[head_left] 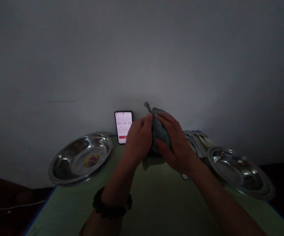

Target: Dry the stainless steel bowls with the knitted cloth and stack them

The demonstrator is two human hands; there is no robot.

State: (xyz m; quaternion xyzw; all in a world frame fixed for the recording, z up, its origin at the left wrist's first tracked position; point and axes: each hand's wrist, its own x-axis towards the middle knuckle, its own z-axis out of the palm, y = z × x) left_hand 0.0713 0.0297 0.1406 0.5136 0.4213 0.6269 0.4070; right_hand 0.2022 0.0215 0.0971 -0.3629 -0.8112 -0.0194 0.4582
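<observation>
Both hands are raised over the middle of the table, holding a grey-and-black checked cloth (162,134). My left hand (139,137) is closed, with its fingers folded around the cloth's left edge and a twisted tip standing up above the thumb. Curved around the cloth's right side is my right hand (177,142), its fingers and thumb pressing on the fabric. Whether something lies inside the bundle is hidden. Beneath it, a pale item (154,161) shows only in part. A dark beaded band (109,205) circles my left wrist.
A phone (122,127) showing a timer leans against the grey wall (142,59). Shiny metal basins stand on the left (80,160) and the right (240,173). Several flat metal utensils (196,142) lie beside the right basin. The green table (156,200) has blue edging.
</observation>
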